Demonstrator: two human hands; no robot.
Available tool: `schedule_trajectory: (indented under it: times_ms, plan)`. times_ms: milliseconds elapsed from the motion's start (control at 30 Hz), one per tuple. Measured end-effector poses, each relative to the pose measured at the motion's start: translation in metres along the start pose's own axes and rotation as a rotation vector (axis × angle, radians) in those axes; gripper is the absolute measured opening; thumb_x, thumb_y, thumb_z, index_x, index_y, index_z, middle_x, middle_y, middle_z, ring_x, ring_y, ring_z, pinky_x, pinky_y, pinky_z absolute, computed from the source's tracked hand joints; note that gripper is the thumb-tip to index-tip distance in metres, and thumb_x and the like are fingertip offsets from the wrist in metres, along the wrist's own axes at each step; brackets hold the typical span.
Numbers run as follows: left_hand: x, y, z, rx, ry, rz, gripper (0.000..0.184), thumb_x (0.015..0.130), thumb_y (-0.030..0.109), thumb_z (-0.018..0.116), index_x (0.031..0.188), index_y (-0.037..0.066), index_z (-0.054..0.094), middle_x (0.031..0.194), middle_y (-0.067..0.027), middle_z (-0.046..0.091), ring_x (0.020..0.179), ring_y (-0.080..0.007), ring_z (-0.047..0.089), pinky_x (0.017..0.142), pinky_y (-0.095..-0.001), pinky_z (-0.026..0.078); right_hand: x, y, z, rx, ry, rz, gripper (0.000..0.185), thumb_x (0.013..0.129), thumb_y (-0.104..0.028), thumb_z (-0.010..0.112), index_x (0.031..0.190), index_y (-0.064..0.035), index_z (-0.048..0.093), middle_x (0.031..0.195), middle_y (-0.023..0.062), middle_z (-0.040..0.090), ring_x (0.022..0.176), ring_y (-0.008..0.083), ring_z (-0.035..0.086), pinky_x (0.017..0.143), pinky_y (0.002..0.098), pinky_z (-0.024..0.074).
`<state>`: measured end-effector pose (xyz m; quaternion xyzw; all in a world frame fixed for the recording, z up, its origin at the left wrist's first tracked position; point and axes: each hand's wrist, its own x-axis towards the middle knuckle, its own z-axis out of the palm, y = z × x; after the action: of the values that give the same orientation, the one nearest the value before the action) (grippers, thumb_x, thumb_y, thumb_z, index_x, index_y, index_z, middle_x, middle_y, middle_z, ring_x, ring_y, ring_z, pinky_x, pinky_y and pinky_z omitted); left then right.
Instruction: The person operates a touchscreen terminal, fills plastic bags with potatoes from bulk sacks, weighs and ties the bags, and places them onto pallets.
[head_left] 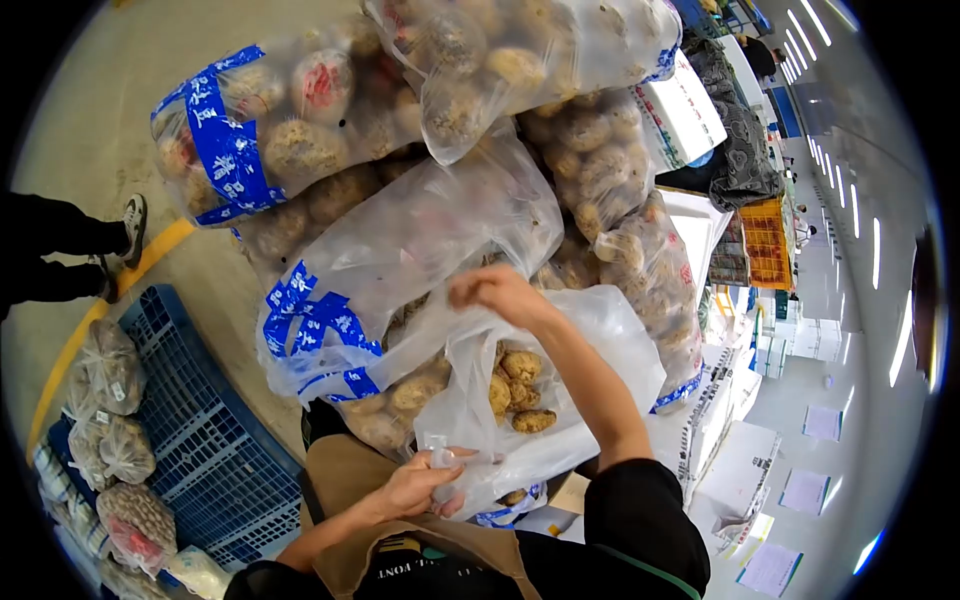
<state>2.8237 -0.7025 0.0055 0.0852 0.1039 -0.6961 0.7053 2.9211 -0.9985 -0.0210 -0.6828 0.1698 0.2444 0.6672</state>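
Note:
My left hand (425, 484) is closed on the rim of a clear plastic bag (590, 370), low in the view. Several potatoes (522, 366) lie inside this bag, whose mouth gapes open. My right hand (490, 292) reaches across the bag, over the opening of a big potato sack (400, 240). Its fingers are smeared by motion, so whether they hold anything is unclear. Blue printed tape (320, 320) crosses the sack's left end. More potatoes (415, 392) show through the sack's plastic near its opening.
Other filled potato sacks (300, 120) are piled behind and to the right (655, 290). A blue plastic pallet (205, 420) lies on the left, with bagged produce (125, 450) beside it. White boxes (735, 465) stand at right. A person's legs (70, 240) show at far left.

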Motion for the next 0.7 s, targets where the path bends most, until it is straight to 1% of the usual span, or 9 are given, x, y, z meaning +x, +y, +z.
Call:
schedule_trajectory:
  times_ms: [67, 133, 200, 300, 467, 533, 567, 667, 700]
  plan:
    - [-0.005, -0.001, -0.006, -0.035, 0.025, 0.024, 0.037, 0.092, 0.011, 0.047, 0.125, -0.007, 0.044, 0.108, -0.0149, 0.059, 0.051, -0.0185, 0.052, 0.045, -0.0288, 0.041, 0.074, 0.083, -0.045, -0.935, 0.399, 0.191, 0.024, 0.077, -0.012, 0.053, 0.094, -0.0001, 0.066, 0.097, 0.0188, 0.064, 0.093, 0.0325, 0.061, 0.083, 0.0352, 0.0473]
    - [-0.011, -0.002, -0.017, -0.006, 0.095, 0.024, 0.037, 0.093, 0.013, 0.047, 0.125, -0.006, 0.044, 0.102, -0.014, 0.06, 0.052, -0.0185, 0.052, 0.045, -0.0286, 0.041, 0.112, 0.162, -0.12, -1.442, 0.616, 0.193, 0.032, 0.078, -0.022, 0.057, 0.1, -0.0003, 0.065, 0.095, 0.0195, 0.065, 0.097, 0.0352, 0.059, 0.086, 0.0366, 0.046]
    - [-0.015, 0.003, -0.019, -0.016, 0.113, 0.043, 0.036, 0.093, 0.015, 0.049, 0.124, -0.004, 0.045, 0.094, -0.0139, 0.06, 0.053, -0.0192, 0.052, 0.045, -0.0296, 0.039, 0.099, 0.13, -0.127, -1.639, 1.253, -0.005, 0.036, 0.079, -0.027, 0.058, 0.102, -0.0001, 0.063, 0.1, 0.0202, 0.062, 0.101, 0.0341, 0.057, 0.088, 0.0356, 0.0448]
    - [-0.013, 0.013, -0.02, -0.082, 0.15, -0.018, 0.035, 0.092, 0.015, 0.051, 0.121, -0.003, 0.046, 0.095, -0.0166, 0.059, 0.052, -0.0216, 0.05, 0.044, -0.0314, 0.037, 0.107, 0.136, -0.163, -1.146, 1.233, 0.206, 0.041, 0.075, -0.029, 0.062, 0.104, 0.0006, 0.062, 0.099, 0.0198, 0.063, 0.101, 0.0334, 0.057, 0.087, 0.0359, 0.0446]
    - [-0.012, 0.02, -0.025, -0.069, 0.175, 0.04, 0.033, 0.092, 0.015, 0.051, 0.12, -0.001, 0.046, 0.098, -0.0165, 0.059, 0.055, -0.0222, 0.051, 0.046, -0.0323, 0.039, 0.128, 0.149, -0.206, -1.016, 1.227, 0.404, 0.047, 0.071, -0.029, 0.066, 0.106, 0.0011, 0.06, 0.096, 0.0194, 0.063, 0.1, 0.0322, 0.057, 0.086, 0.0355, 0.045]
    - [-0.015, 0.022, -0.03, -0.118, 0.136, 0.058, 0.032, 0.091, 0.014, 0.052, 0.118, -0.001, 0.047, 0.098, -0.0156, 0.058, 0.056, -0.023, 0.052, 0.047, -0.0335, 0.039, 0.135, 0.15, -0.218, -0.993, 1.239, 0.422, 0.05, 0.069, -0.029, 0.068, 0.107, 0.0013, 0.059, 0.094, 0.0193, 0.063, 0.1, 0.0317, 0.057, 0.086, 0.0353, 0.0452]
    - [-0.018, 0.023, -0.028, -0.105, 0.225, 0.066, 0.029, 0.09, 0.012, 0.054, 0.116, 0.001, 0.048, 0.099, -0.0146, 0.057, 0.062, -0.0251, 0.054, 0.048, -0.0351, 0.041, 0.137, 0.149, -0.224, -0.989, 1.241, 0.432, 0.051, 0.068, -0.029, 0.069, 0.107, 0.0014, 0.058, 0.094, 0.0192, 0.063, 0.099, 0.0314, 0.057, 0.086, 0.0352, 0.0453]
    - [-0.018, 0.021, -0.031, -0.147, 0.265, -0.012, 0.029, 0.088, 0.01, 0.056, 0.116, 0.005, 0.048, 0.101, -0.013, 0.056, 0.068, -0.0262, 0.055, 0.051, -0.0368, 0.045, 0.134, 0.155, -0.227, -0.993, 1.235, 0.399, 0.055, 0.065, -0.03, 0.071, 0.108, 0.0017, 0.057, 0.092, 0.0189, 0.063, 0.099, 0.0307, 0.058, 0.085, 0.0349, 0.0455]
    - [-0.016, 0.021, -0.029, -0.124, 0.309, 0.003, 0.031, 0.09, 0.012, 0.053, 0.119, 0.003, 0.046, 0.106, -0.0139, 0.055, 0.066, -0.0243, 0.056, 0.049, -0.0337, 0.045, 0.134, 0.158, -0.224, -1.019, 1.239, 0.337, 0.057, 0.064, -0.03, 0.072, 0.109, 0.0018, 0.057, 0.091, 0.0188, 0.063, 0.098, 0.0305, 0.058, 0.085, 0.0348, 0.0456]
